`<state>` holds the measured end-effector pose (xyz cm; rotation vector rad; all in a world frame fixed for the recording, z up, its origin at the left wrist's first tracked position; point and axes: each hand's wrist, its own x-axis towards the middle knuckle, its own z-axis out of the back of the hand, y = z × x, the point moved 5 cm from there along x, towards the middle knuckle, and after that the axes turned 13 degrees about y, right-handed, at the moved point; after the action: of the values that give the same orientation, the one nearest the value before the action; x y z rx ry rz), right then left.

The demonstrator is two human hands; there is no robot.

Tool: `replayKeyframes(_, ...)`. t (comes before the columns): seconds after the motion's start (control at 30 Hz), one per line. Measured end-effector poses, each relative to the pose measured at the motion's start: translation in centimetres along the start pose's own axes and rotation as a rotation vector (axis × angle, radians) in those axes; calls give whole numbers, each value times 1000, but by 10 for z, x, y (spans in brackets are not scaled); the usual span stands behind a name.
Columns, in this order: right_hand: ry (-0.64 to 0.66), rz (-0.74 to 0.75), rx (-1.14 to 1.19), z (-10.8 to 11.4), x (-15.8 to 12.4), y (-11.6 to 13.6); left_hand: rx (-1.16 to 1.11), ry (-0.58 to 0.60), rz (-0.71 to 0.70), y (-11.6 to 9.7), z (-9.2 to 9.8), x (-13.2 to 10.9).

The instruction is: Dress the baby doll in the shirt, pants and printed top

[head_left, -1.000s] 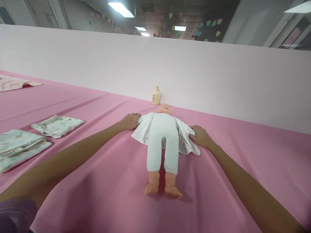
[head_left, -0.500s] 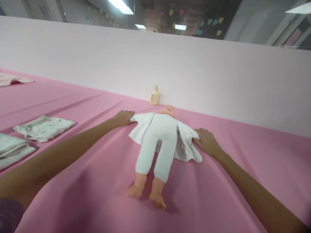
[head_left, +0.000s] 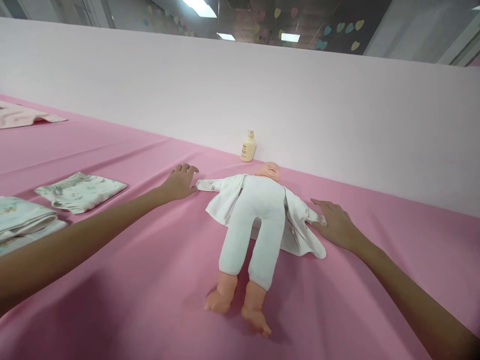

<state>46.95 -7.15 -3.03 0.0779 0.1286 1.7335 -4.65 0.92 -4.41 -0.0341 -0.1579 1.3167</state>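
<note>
Both bare hands are out wide here, and between them, flat on its back, lies the white soft-bodied doll with tan moulded feet [head_left: 257, 215], feet pointing back between the forearms, head beyond the hands. Around its upper body, a white cloth jacket [head_left: 305, 235] spreads open, 1 sleeve stretching toward each hand.

The left hand [head_left: 178, 183] is loosely open, fingers parted and slightly curled, its thumb right by the end of the near sleeve; I can't tell whether they touch. Over to the right hand [head_left: 337, 225]: thumb and forefinger stand apart, the other sleeve's end lying in the gap between them.

Just beyond the hands, between them, stands an upright cream pump bottle [head_left: 248, 149], close to the doll's head. Left of the left hand, 2 folded white printed cloths [head_left: 84, 192] lie on the smooth pink sheet [head_left: 150, 280], and farther off that way, a pale pink flat cloth [head_left: 22, 116].
</note>
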Motion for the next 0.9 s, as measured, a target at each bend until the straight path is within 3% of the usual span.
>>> replayKeyframes(0.1,-184,85,65,31,5,36,-137,-138,-78,-25,0,-28)
replayKeyframes(0.2,-228,271,222,51,36,93,-285,-58,-114,-58,-11,-41)
replayKeyframes(0.3,-71,513,247,47,88,158,-403,45,-64,-78,-28,-37)
replayKeyframes(0.43,243,604,130,18,157,213,-442,68,38,-81,-42,-31)
replayKeyframes(0.5,336,609,88,8,179,226,-447,68,37,-81,-44,-32)
replayKeyframes(0.6,371,612,57,6,195,234,-498,100,2,-82,-44,-33)
replayKeyframes(0.77,323,634,42,16,207,237,-637,191,-19,-85,-38,-31)
replayKeyframes(0.9,434,554,134,11,211,235,-816,231,35,-86,-28,-30)
